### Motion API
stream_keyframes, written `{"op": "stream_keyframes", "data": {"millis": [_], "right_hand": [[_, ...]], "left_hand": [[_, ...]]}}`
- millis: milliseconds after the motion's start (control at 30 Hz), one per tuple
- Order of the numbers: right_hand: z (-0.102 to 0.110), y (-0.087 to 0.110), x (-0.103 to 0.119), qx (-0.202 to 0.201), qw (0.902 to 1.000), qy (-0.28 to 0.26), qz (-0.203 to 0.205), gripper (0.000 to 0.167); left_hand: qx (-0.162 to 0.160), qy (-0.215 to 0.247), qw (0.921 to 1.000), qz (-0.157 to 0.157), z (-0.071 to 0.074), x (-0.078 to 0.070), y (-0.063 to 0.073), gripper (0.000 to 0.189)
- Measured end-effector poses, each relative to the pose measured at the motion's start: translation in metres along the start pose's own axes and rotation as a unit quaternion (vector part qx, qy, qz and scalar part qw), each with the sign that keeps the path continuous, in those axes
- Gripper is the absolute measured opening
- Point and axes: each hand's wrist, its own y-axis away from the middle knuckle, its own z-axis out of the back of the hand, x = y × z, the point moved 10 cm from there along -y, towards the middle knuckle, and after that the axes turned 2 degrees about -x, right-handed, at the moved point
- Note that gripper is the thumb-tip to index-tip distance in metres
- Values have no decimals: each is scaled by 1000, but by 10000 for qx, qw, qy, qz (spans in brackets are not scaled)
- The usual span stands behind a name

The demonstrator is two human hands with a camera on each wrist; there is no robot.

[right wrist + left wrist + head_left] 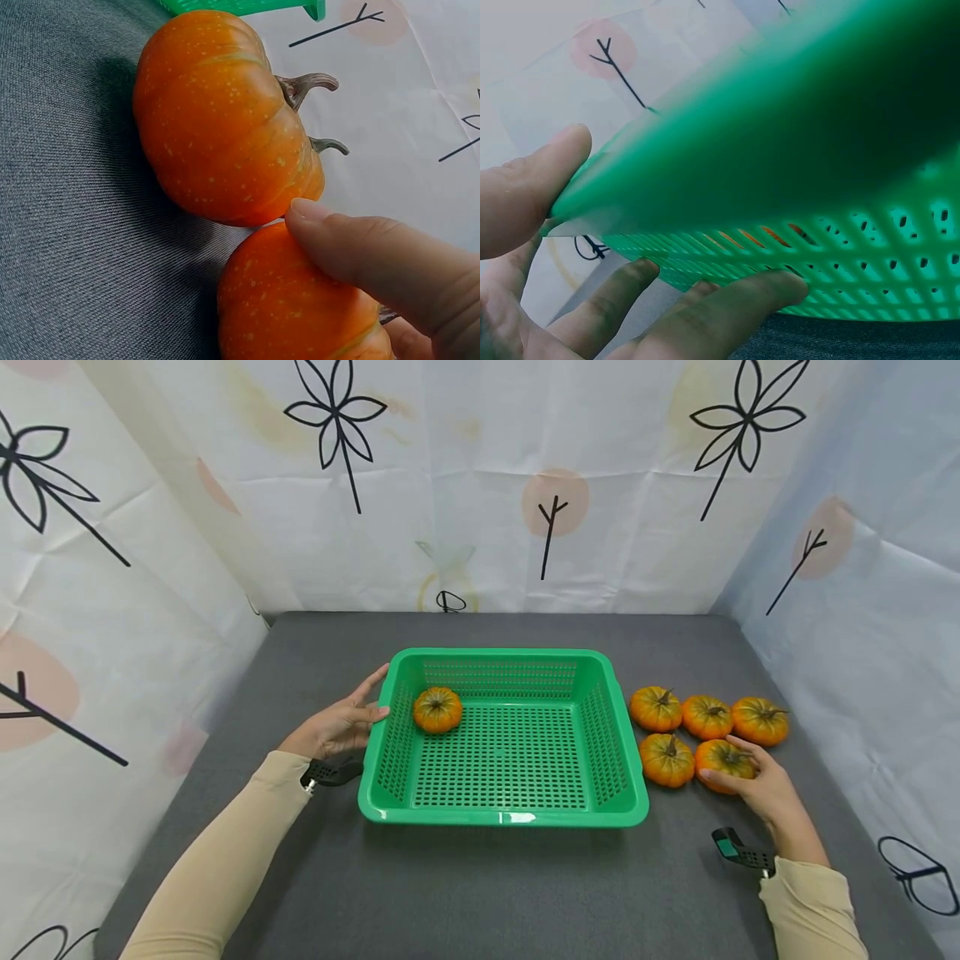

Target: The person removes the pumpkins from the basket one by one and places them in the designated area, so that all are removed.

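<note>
My left hand [341, 724] holds the left rim of a green plastic basket [502, 817]. In the left wrist view its thumb [559, 161] lies at the rim while the other fingers [727, 307] spread along the perforated outer wall. One small orange pumpkin [437, 710] sits inside, toward the basket's left. Beyond the basket's right side, my right hand [765, 789] grips another pumpkin [723, 760], the near right one of a group. The right wrist view shows the thumb [360, 240] against that pumpkin's side, and a neighbouring pumpkin [210, 120] with a curled stem right beside it.
Several more pumpkins stand close together in two rows: one in the near row [666, 760], others behind, such as the far right one [760, 721]. Grey cloth covers the table [480, 893]. Patterned white curtains [480, 443] enclose its back and sides.
</note>
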Motion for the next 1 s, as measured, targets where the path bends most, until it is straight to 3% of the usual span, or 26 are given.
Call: {"op": "stream_keyframes", "data": {"millis": [300,1000], "right_hand": [[-1,-1,-1,46,10000,-21,26,97],[-1,-1,2,-30,9996,-34,265,101]], "left_hand": [[50,-5,10000,-27,-5,-3,2,85],[-98,-171,9998,-40,0,0,1,87]]}}
